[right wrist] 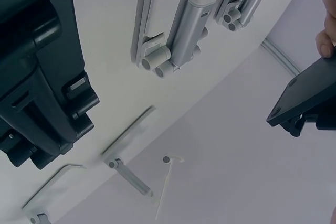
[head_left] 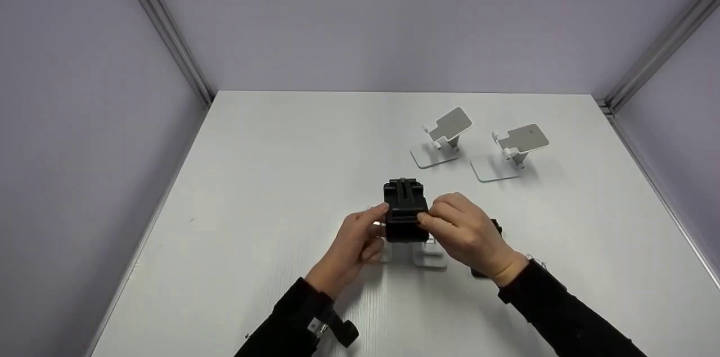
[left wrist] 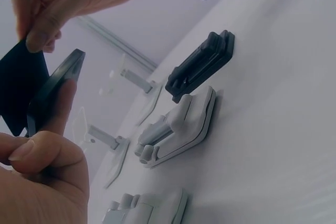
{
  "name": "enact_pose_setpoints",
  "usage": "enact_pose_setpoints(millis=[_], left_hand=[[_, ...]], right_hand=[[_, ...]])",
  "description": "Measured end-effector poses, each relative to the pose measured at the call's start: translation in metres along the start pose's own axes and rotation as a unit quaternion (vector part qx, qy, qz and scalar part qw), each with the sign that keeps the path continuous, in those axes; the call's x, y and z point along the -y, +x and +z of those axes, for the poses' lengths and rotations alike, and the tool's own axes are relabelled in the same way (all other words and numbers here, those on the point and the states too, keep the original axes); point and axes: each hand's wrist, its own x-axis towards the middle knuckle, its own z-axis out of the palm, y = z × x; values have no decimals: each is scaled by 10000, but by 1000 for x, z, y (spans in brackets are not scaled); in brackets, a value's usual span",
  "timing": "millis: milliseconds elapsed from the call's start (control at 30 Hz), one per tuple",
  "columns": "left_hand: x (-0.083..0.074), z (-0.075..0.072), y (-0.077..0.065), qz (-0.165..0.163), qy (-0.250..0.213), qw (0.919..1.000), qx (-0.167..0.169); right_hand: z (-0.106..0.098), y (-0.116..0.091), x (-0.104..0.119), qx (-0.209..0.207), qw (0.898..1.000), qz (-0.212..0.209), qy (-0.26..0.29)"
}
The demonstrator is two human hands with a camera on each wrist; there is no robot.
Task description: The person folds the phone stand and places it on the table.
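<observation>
A black folding phone stand (head_left: 405,208) is held up over the table between both hands. My left hand (head_left: 355,242) grips it from the left side, the thumb at its edge. My right hand (head_left: 467,233) pinches the stand's right edge between thumb and fingers. In the left wrist view the held stand appears partly opened, its dark plate (left wrist: 23,85) angled away from the part in the left hand. Below the hands, a folded white phone stand (left wrist: 184,121) lies on the table, with a second folded white stand (left wrist: 152,208) nearby.
Another black phone stand (left wrist: 199,66), folded, lies on the table, partly hidden behind the right hand in the head view. Two unfolded white phone stands (head_left: 453,123) stand farther back on the right. Pale panels (head_left: 365,19) enclose the white table (head_left: 253,177) at the back and sides.
</observation>
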Motion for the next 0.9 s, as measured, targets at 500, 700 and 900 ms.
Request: enact_pose_setpoints(millis=[500, 700, 900], left_hand=[[1, 2, 0, -72, 310, 9993, -191], [2, 2, 0, 39, 406, 9990, -172], [5, 2, 0, 58, 471, 9986, -219]], right_hand=[[0, -11, -1, 136, 9579, 2495, 1410], [-2, -13, 0, 919, 8670, 4557, 1797], [-4, -11, 2, 1493, 7708, 5748, 2305]])
